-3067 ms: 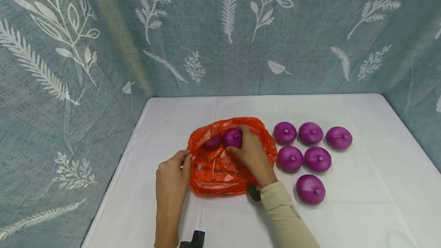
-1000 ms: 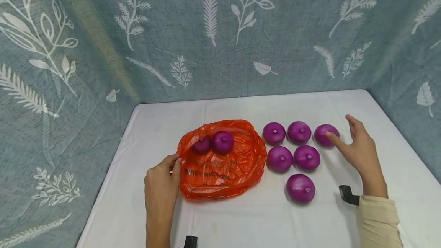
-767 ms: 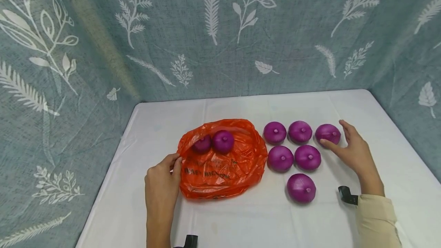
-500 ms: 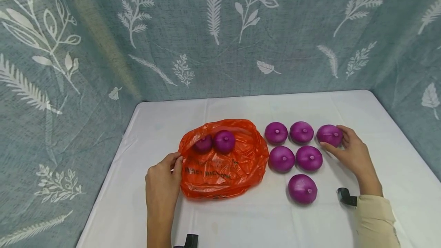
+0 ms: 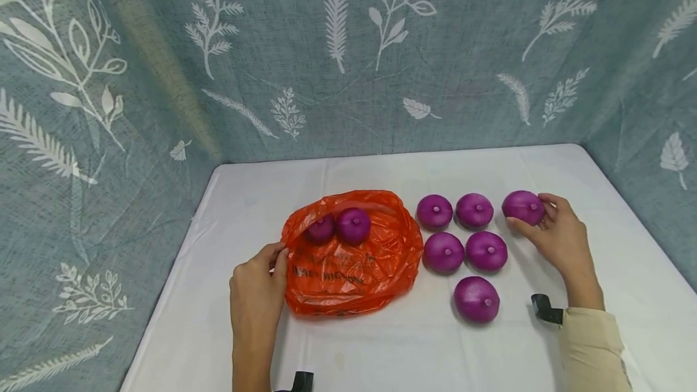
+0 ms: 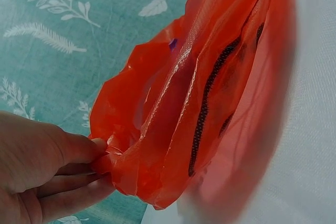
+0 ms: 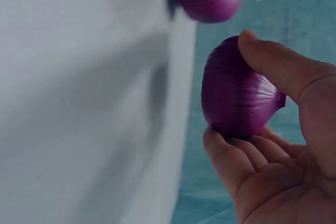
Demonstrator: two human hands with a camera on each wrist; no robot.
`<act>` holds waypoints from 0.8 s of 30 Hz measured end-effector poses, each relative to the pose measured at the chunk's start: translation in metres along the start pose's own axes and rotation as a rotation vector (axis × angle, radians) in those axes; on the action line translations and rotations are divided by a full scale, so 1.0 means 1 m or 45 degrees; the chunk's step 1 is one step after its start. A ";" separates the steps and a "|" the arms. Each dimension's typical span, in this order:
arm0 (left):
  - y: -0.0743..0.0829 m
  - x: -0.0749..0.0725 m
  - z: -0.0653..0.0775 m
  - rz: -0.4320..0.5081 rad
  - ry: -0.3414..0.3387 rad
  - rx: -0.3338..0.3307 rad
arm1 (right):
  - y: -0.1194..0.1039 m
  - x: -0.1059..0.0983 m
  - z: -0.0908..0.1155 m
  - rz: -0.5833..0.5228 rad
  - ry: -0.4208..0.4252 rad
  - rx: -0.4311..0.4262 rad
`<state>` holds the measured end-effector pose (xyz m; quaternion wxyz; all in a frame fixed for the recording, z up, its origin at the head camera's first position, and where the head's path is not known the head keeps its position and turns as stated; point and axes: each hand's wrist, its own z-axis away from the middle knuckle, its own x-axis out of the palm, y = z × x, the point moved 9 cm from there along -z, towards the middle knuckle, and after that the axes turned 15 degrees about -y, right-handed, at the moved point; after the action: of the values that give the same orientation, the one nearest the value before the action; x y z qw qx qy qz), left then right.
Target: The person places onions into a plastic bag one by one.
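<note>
My left hand [image 5: 258,283] pinches the left edge of a red plastic bag [image 5: 348,289] between thumb and fingers; the left wrist view shows the crumpled bag edge [image 6: 118,156] in that pinch. Inside the bag's mouth sit two purple onions, one in full sight [image 5: 354,226] and one partly hidden behind the plastic [image 5: 320,230]. At the far right my right hand [image 5: 561,241] grips a purple onion [image 5: 523,207] between thumb and fingers. In the right wrist view this onion [image 7: 239,90] is raised off the white tabletop, thumb on one side, fingers on the other.
Several more purple onions [image 5: 443,253] stand between bag and right hand, in rows, with a single onion [image 5: 476,300] nearest me. A white cloth covers the table [image 5: 381,356]. Behind and beside it hangs a blue-green curtain [image 5: 337,107] with white leaf prints.
My right hand has left the bag, where it held an onion, reached to the far-right onion, closed its fingers round it and raised it slightly. My left hand keeps its pinch on the bag.
</note>
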<state>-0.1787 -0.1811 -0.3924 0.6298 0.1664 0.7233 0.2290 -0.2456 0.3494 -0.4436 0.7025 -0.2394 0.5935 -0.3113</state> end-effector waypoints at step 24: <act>-0.001 0.000 0.002 0.044 -0.030 -0.014 | -0.147 0.002 0.038 -0.176 0.026 -0.269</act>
<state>-0.1769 -0.1822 -0.3932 0.6351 0.1780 0.7117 0.2419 -0.2302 0.2452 -0.3340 0.6440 -0.3493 0.6123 -0.2973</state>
